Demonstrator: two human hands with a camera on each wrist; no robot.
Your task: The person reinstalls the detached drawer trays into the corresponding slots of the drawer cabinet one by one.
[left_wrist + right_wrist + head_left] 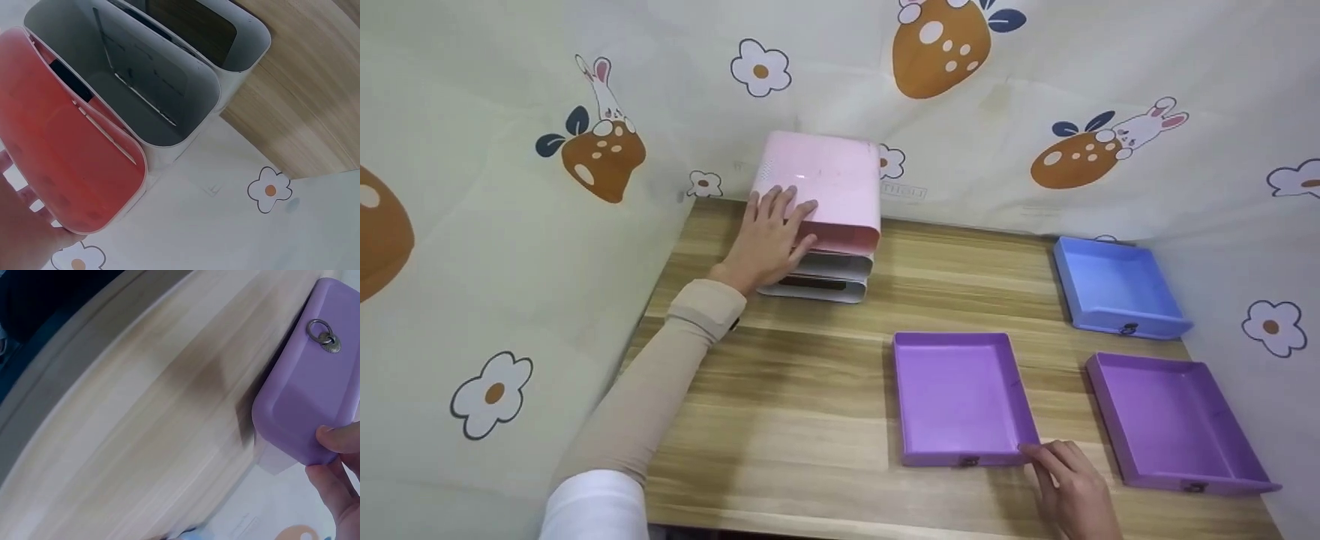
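Two hands, well apart. The left hand (pixel 765 244) rests on a pink box (pixel 832 180) with its fingers spread across the top; the right hand (pixel 1072 480) pinches the near right corner of a purple drawer (pixel 960 397). There are three boxes, stacked far left with openings facing near: the pink one on top, then an upper grey box (pixel 864 266) and a lower grey box (pixel 852 291). There are three drawers: the pinched one near the middle, a second purple drawer (pixel 1174 416) near right, and a blue drawer (pixel 1121 281) far right. Each drawer front carries one metal ring pull (pixel 320 333). Faint boxed lettering (pixel 905 192) sits on the backdrop (pixel 675 75) just right of the stack, too unclear to read surely. All stand on a wood-grain bench (pixel 780 405), enclosed by that pale backdrop printed with rabbits (pixel 1140 136), strawberries (pixel 941 52) and six flowers (pixel 761 71)
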